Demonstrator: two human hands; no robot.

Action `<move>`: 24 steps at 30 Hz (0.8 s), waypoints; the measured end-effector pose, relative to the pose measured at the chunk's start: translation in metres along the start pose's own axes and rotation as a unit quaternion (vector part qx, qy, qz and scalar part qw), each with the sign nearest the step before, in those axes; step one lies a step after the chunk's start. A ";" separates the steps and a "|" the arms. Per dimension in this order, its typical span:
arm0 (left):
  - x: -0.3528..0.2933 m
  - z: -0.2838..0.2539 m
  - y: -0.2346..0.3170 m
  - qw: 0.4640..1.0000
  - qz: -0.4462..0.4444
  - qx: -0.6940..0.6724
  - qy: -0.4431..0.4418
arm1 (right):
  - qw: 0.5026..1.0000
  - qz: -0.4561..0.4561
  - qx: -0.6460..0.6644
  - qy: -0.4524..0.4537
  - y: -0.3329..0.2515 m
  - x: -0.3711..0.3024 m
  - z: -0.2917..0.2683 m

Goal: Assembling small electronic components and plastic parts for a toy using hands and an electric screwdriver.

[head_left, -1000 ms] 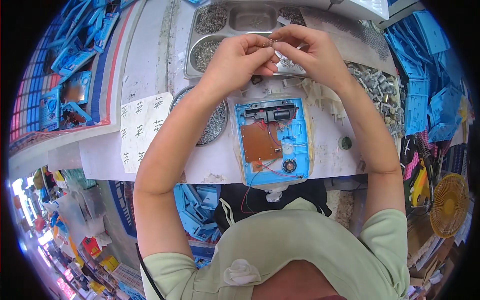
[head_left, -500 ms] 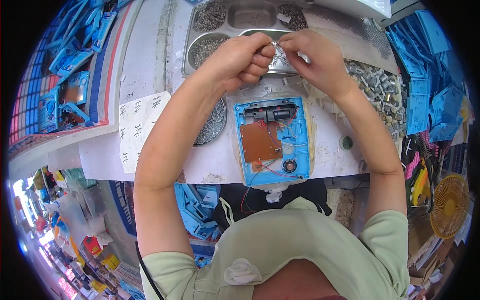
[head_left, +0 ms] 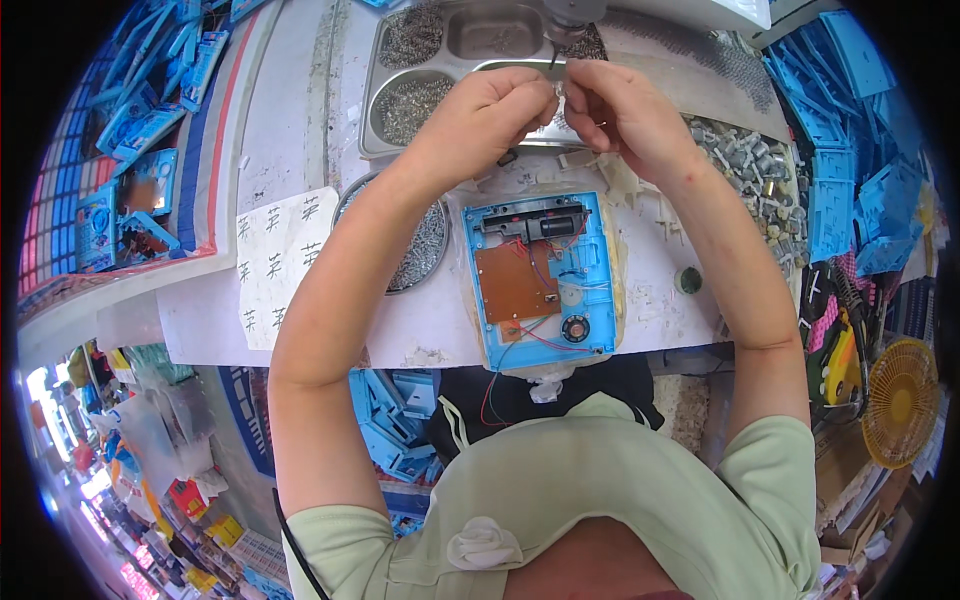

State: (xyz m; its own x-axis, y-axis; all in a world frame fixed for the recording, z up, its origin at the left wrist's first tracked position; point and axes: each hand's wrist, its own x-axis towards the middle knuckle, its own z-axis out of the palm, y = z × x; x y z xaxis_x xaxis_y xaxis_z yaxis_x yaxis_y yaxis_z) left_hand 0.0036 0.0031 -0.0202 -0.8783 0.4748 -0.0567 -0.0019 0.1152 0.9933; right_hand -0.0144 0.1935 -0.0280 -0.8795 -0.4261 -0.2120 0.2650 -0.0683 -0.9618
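Blue casing beside round dish, partly behind left forearm

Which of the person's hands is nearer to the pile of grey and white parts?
Right. The right hand is just left of the pile, towards its far end; the left hand is farther left.

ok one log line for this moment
left hand: fingers curled, contents unclear; right hand: close beside left, contents unclear; blue casing: open, untouched; metal tray: beyond casing
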 end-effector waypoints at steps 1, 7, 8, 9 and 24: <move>0.000 -0.001 0.002 1.000 -0.020 -0.007 -0.017 | 0.999 -0.009 -0.031 0.015 0.000 -0.001 0.000; 0.008 0.000 -0.004 0.998 0.061 0.019 -0.020 | 0.987 0.051 0.034 -0.146 -0.002 0.009 -0.012; 0.010 -0.001 -0.003 0.999 0.042 0.006 -0.022 | 0.992 0.013 -0.018 -0.122 -0.004 0.010 -0.013; 0.011 -0.008 0.005 0.999 -0.010 -0.012 -0.034 | 0.992 -0.026 -0.069 -0.098 -0.009 0.009 -0.013; 0.016 -0.017 0.010 0.961 -0.147 -0.216 -0.088 | 0.917 -0.356 -0.180 -0.013 0.006 0.003 -0.020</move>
State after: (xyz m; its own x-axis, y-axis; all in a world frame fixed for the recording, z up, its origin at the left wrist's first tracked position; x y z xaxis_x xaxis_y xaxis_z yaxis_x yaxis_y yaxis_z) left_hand -0.0185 -0.0033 -0.0093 -0.7144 0.6225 -0.3194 -0.4699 -0.0886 0.8783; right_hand -0.0231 0.2101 -0.0373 -0.7683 -0.4104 0.4912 -0.5242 -0.0371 -0.8508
